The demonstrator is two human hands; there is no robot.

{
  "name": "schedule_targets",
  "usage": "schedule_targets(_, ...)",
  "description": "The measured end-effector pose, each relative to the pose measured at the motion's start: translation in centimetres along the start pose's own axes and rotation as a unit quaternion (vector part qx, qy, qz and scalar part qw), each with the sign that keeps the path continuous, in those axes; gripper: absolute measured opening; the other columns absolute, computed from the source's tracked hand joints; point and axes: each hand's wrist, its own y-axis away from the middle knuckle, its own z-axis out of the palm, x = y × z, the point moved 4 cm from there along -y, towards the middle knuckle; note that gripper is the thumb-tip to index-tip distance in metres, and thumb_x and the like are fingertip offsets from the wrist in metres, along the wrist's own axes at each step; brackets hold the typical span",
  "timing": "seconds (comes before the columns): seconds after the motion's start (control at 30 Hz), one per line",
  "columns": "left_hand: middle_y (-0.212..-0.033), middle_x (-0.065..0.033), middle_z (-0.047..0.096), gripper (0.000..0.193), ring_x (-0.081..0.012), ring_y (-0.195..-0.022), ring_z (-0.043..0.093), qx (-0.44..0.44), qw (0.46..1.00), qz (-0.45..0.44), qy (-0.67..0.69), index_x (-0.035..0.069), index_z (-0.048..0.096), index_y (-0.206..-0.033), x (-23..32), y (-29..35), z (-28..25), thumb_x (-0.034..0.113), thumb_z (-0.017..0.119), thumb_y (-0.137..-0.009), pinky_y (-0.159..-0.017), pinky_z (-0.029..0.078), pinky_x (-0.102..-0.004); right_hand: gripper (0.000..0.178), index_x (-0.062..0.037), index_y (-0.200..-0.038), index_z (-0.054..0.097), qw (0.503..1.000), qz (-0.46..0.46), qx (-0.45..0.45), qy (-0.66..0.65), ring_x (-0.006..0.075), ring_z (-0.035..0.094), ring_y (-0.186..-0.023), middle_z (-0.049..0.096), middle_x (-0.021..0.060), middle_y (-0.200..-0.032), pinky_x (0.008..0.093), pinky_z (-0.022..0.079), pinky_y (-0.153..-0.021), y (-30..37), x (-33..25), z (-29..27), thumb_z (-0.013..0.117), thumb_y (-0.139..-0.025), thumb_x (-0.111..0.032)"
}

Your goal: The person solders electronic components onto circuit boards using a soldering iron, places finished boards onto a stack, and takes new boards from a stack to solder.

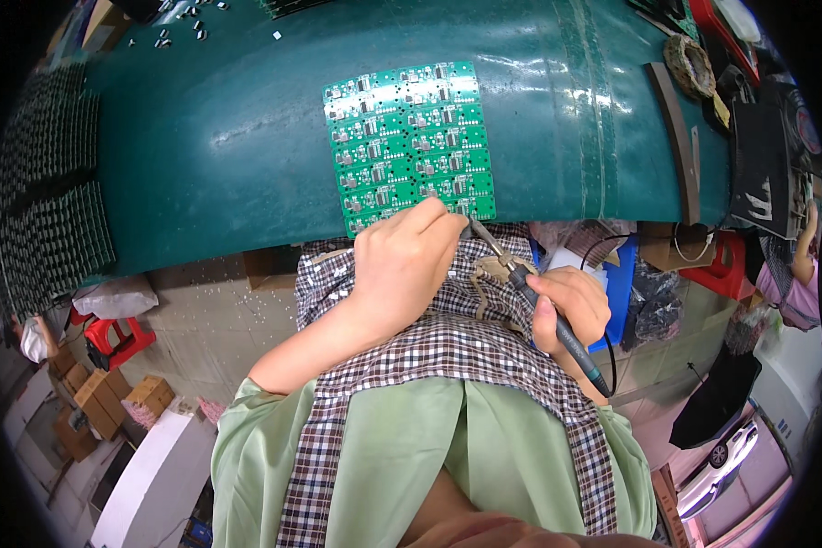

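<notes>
Soldering, seemingly, at the board (402,146)'s five o'clock: right hand (571,310) clamped on iron (583,358), left hand (409,251) at six, finger hold hidden; next touch likely demands steadiness.

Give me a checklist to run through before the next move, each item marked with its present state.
1. Soldering iron held in the right hand: ok.
2. Circuit board lying flat on the table: ok.
3. Left hand well clear of the iron's tip: not ok, it is close by.
4. Tip touching the board: cannot tell.
5. Board's near edge fully supported: cannot tell, the left hand hides part.
6. Black cord clear of the board: ok.
</notes>
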Motion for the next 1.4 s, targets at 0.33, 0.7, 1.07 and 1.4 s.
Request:
schedule_targets(0.33,-0.072,-0.0002,0.056,0.006,-0.0049,-0.063,0.05,0.194,0.96,-0.189,0.066,0.001,0.063,-0.085,-6.8,2.0,-8.1,-0.002,0.066,-0.08,-0.055,0.04,-0.0182,0.022,0.0037,-0.091,0.062,0.993,0.08,0.081,-0.035,0.0244,0.059,-0.058,0.061,0.0142,-0.068,0.0316,0.046,-0.053,0.7,0.7,-1.5,0.062,-0.073,-0.01)
schedule_targets(0.7,-0.064,-0.0014,0.055,0.013,-0.016,-0.054,0.049,0.277,0.952,-0.053,-0.12,0.011,0.069,-0.085,-6.5,-4.8,-9.8,0.008,0.072,-0.073,-0.052,0.041,-0.0294,0.026,0.0051,-0.099,0.064,0.988,0.144,0.032,-0.047,0.0223,0.062,-0.07,0.065,0.0165,-0.084,0.0289,0.049,-0.063,-5.5,0.8,2.2,0.067,-0.073,-0.001)
schedule_targets(1.07,-0.077,-0.0076,0.063,0.008,-0.0203,-0.068,0.063,0.178,0.977,-0.117,0.03,0.003,0.064,-0.086,-7.1,-5.3,-5.6,0.002,0.067,-0.078,-0.062,0.049,-0.0283,0.02,0.0067,-0.096,0.061,0.985,0.099,0.133,-0.042,0.0246,0.063,-0.07,0.064,0.0179,-0.082,0.0327,0.051,-0.064,-4.7,2.5,0.3,0.055,-0.082,-0.007)
schedule_targets(1.4,-0.068,-0.0006,0.059,0.006,-0.0054,-0.054,0.043,0.25,0.958,-0.132,0.042,0.004,0.067,-0.088,-9.1,-4.7,-4.8,0.005,0.067,-0.082,-0.046,0.031,-0.0214,0.022,0.0079,-0.103,0.058,0.964,0.107,0.196,-0.142,0.0199,0.064,-0.069,0.061,0.017,-0.09,0.0284,0.052,-0.062,-3.8,6.0,2.2,0.054,-0.09,-0.01)
